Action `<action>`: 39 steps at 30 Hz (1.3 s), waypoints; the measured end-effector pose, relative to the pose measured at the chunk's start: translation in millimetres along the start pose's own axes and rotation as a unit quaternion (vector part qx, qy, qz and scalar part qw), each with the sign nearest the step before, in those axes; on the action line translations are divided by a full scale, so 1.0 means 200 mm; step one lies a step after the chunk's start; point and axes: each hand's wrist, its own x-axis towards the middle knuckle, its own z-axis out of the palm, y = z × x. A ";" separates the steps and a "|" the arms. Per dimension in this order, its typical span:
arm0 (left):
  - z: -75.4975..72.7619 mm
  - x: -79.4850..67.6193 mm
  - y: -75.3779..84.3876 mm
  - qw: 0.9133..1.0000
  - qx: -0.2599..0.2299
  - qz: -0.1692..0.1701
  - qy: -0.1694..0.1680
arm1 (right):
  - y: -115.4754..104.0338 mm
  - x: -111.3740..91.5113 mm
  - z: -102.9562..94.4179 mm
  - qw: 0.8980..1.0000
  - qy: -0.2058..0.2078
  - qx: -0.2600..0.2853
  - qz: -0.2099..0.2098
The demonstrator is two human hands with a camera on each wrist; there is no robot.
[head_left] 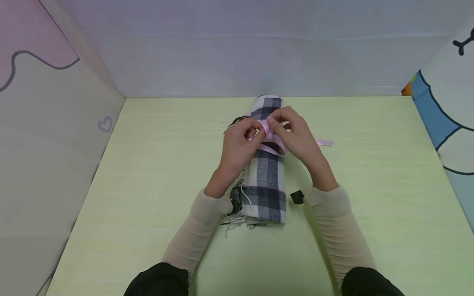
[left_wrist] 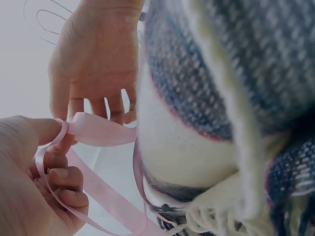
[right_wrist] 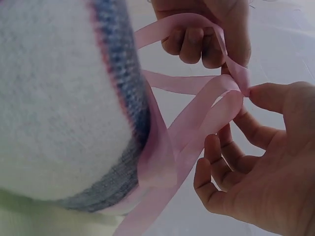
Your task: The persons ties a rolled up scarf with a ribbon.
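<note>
A rolled plaid scarf [head_left: 264, 181], white with dark blue-grey checks, lies lengthwise on the table. Around its upper half runs a pink satin ribbon [right_wrist: 197, 118], looped and crossed on top. My left hand [head_left: 237, 146] pinches the ribbon between thumb and index finger, its other fingers curled, as the left wrist view shows. From the other side, my right hand [head_left: 298, 135] pinches the ribbon at thumb and fingertips; its remaining fingers are loosely bent. Both hands meet just above the roll. One ribbon end [head_left: 325, 142] sticks out to the right, past the right wrist.
Pale fringe [head_left: 235, 218] spills along the scarf's left side. A small black square piece [head_left: 297, 197] shows beside the right sleeve. The light green table [head_left: 166, 164] is bordered by a plain back wall [head_left: 259, 61] and printed side panels.
</note>
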 end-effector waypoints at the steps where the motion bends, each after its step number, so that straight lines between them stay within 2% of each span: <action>1: 0.00 0.00 0.00 1.000 0.000 0.000 -0.001 | 0.01 0.00 0.00 1.000 -0.002 0.015 0.008; 4: -0.01 0.00 0.00 1.000 -0.001 -0.001 -0.002 | 0.02 0.01 0.00 0.997 -0.008 0.075 0.027; 7: -0.01 -0.01 0.00 1.000 -0.009 -0.011 -0.001 | 0.06 0.02 0.00 0.986 -0.018 0.161 0.042; 12: 0.00 0.00 -0.02 0.997 -0.068 -0.045 -0.005 | 0.09 0.03 -0.01 0.956 -0.047 0.289 0.037; 17: 0.01 0.01 -0.03 0.992 -0.115 -0.057 -0.007 | 0.09 0.03 -0.01 0.925 -0.065 0.373 0.026; 20: 0.01 0.01 -0.03 0.990 -0.130 -0.058 -0.009 | 0.09 0.03 -0.01 0.917 -0.065 0.394 0.023; 26: 0.00 0.01 -0.03 0.983 -0.171 -0.070 -0.015 | 0.08 0.04 -0.02 0.908 -0.069 0.412 0.005; 32: -0.01 0.02 -0.02 0.976 -0.206 -0.073 0.000 | 0.09 0.07 -0.05 0.896 -0.060 0.440 -0.020; 39: 0.00 0.04 -0.01 0.961 -0.261 -0.090 -0.009 | 0.08 0.10 -0.09 0.878 -0.038 0.476 -0.042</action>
